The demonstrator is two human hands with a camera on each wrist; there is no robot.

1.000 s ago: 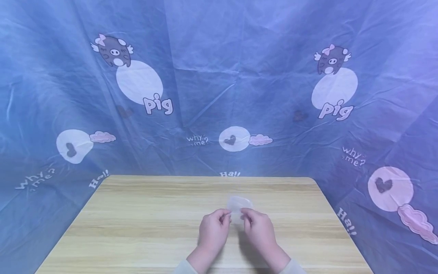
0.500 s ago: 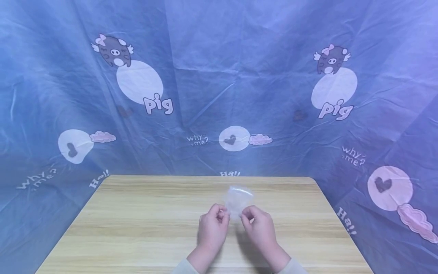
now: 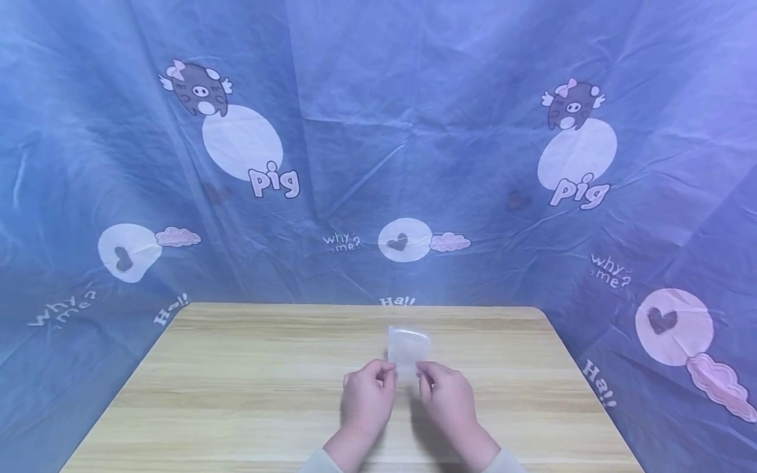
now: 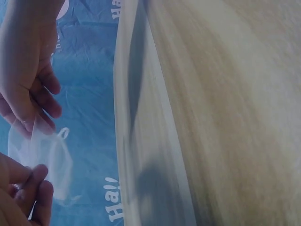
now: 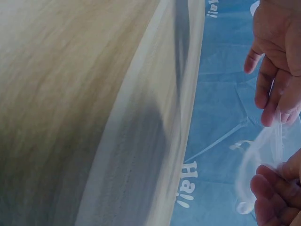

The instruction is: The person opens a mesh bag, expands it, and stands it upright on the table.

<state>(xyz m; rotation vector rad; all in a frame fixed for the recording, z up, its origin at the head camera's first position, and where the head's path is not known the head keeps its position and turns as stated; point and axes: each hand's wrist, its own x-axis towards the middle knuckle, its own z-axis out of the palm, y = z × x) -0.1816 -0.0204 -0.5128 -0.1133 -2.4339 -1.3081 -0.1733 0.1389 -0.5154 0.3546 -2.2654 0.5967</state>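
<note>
Near the middle of the table, both hands hold a small, thin translucent bag (image 3: pixel 408 347) by its near edge. My left hand (image 3: pixel 368 397) pinches the near left corner between thumb and fingers. On the right side of that edge, my right hand (image 3: pixel 451 397) grips it the same way. The bag stands out beyond the fingertips, away from me, with a shiny far edge. In the left wrist view the see-through bag (image 4: pixel 59 165) hangs above the table, with a small loop at its edge. Fingers partly cover the bag (image 5: pixel 254 157) in the right wrist view.
A light wood-grain table (image 3: pixel 236 387) spreads beneath the hands. Blue cloth (image 3: pixel 355 164) printed with pigs, circles and words surrounds its back and sides. Pale sleeves (image 3: pixel 503 461) cover the forearms at the bottom edge.
The bag swung up and its far part spread into fuller view, then shifted slightly left and down. Both hands keep their pinch and have moved only a little.
</note>
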